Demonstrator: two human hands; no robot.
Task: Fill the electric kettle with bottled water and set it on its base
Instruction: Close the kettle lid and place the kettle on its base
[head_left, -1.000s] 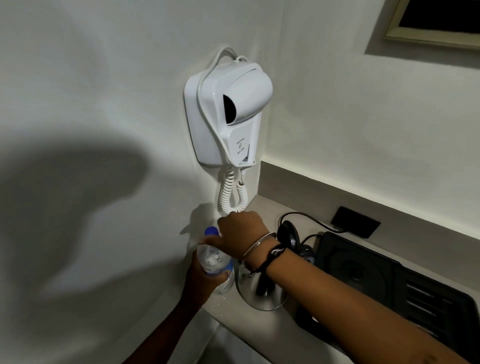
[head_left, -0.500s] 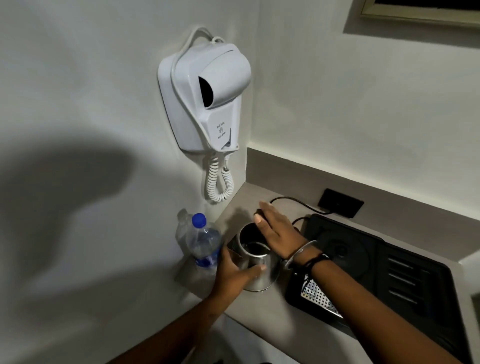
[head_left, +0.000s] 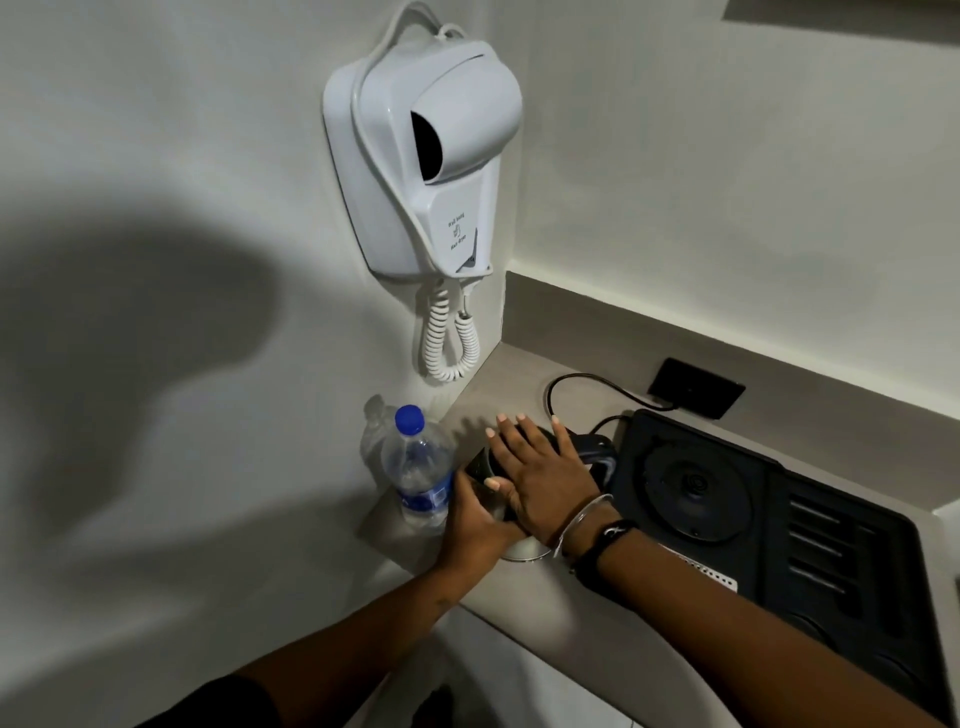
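The steel electric kettle (head_left: 525, 551) stands on the beige counter, mostly hidden under my hands. My left hand (head_left: 475, 525) grips its body from the near left side. My right hand (head_left: 540, 467) lies flat over the kettle's top with fingers spread, holding nothing. The kettle's dark handle (head_left: 592, 452) shows just right of that hand. A clear water bottle (head_left: 418, 478) with its blue cap on stands upright against the wall, just left of the kettle. The round black kettle base (head_left: 696, 486) sits in a black tray (head_left: 841, 566) to the right, with nothing on it.
A white wall-mounted hair dryer (head_left: 431, 156) with a coiled cord hangs above the counter corner. A black power cord (head_left: 587, 382) runs from the base to a black socket (head_left: 696, 387) on the back ledge. The counter's front edge is close below my wrists.
A second ago both hands were at the bottle, the right on its cap. The bottle now stands alone; my left hand took the kettle and my right hand settled flat over its top.
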